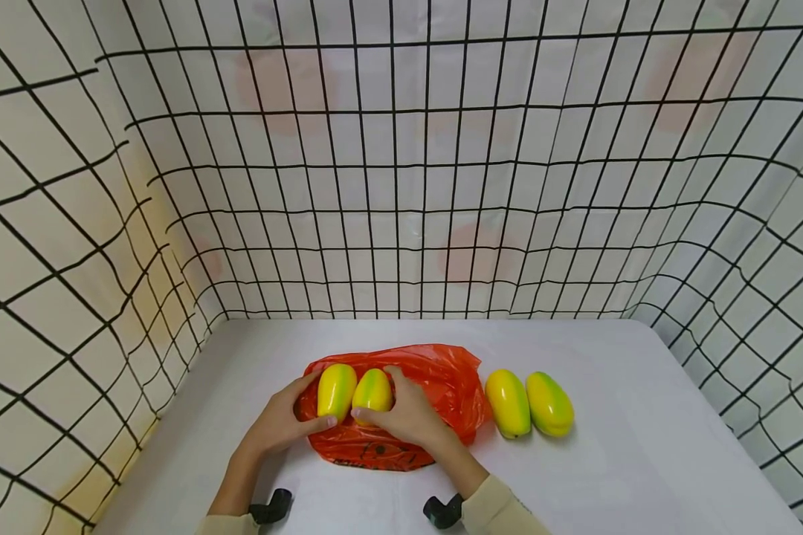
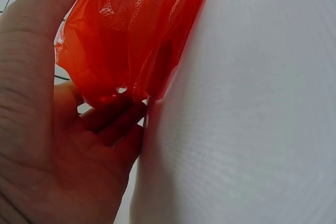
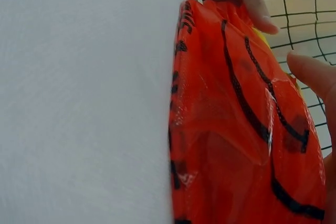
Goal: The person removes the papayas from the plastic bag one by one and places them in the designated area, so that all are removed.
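Observation:
Two yellow-green mangoes lie side by side on a crumpled red plastic bag (image 1: 435, 371). My left hand (image 1: 282, 420) is round the left mango (image 1: 336, 394), with the thumb at its near end and a finger along its far left side. In the left wrist view, the other fingers (image 2: 118, 124) of that hand bend against the bag's edge. The right mango (image 1: 372, 391) is gripped by my right hand (image 1: 408, 409), thumb on the near side and fingers over the far right. From the right wrist, the bag (image 3: 236, 124) hides most of both mangoes.
Two more mangoes, one (image 1: 508, 403) beside the bag and another (image 1: 550, 404) touching it on the right, lie on the white table (image 1: 642, 446). Black wire mesh (image 1: 408, 186) stands behind and at both sides. Black wrist mounts (image 1: 272, 507) sit under the wrists.

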`<state>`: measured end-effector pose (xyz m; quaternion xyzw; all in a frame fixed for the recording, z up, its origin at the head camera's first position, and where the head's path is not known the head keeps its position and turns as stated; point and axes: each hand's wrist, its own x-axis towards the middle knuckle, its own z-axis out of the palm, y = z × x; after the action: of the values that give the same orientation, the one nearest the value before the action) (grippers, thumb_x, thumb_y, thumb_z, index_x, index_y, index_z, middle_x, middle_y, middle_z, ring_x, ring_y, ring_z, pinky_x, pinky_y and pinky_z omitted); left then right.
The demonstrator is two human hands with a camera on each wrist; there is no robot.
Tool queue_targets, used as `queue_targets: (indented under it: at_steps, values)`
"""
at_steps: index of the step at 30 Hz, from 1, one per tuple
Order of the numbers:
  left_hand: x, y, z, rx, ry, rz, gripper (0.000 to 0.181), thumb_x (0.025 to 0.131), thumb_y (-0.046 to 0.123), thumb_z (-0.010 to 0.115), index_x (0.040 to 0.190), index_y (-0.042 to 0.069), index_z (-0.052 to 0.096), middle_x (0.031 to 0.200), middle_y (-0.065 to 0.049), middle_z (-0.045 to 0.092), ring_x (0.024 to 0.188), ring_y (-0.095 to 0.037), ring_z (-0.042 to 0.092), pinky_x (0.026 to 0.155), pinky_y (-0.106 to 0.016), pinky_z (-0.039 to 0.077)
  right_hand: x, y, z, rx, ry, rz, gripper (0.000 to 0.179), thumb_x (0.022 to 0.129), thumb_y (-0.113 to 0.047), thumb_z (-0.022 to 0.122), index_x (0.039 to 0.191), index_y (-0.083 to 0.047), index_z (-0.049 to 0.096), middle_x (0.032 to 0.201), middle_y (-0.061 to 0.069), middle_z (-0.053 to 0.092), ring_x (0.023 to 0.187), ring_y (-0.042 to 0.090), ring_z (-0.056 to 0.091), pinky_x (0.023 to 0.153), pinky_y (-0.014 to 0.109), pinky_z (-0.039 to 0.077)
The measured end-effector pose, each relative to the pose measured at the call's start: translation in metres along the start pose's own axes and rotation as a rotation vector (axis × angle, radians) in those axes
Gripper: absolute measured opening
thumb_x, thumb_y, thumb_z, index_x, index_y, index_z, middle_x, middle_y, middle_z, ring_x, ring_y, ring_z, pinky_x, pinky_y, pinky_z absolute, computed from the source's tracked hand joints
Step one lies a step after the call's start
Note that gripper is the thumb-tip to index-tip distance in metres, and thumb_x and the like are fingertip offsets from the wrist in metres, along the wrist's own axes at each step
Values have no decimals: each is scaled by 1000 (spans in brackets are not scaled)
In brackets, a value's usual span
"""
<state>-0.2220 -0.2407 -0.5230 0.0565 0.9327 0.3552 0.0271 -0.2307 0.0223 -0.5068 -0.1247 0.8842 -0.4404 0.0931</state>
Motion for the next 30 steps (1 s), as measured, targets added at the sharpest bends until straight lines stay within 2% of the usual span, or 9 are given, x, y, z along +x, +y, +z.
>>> queue_targets:
  at_steps: [10,21,30]
  values:
    - [1,0,0,-7,7,7,108,71,64,81,159,17,41,153,-13,53,135,-37,55,100,-58,56,-1,-1,2,-1,-20,-29,92,82,-60,77,154,-18,39,133,4,60,112,24,60,92,50,60]
    - [1,-1,2,-2,0,6,109,70,64,82,159,16,40,153,-13,53,135,-37,55,101,-58,55,-6,1,-1,46,-10,-19,89,82,-53,79,153,-17,40,130,7,59,107,24,60,88,49,61]
    - [0,0,1,-6,4,-2,108,71,63,82,159,17,40,153,-13,53,134,-37,55,100,-57,56,-11,-1,-13,63,-21,-37,92,83,-56,77,156,-20,37,139,5,58,116,24,59,97,54,58]
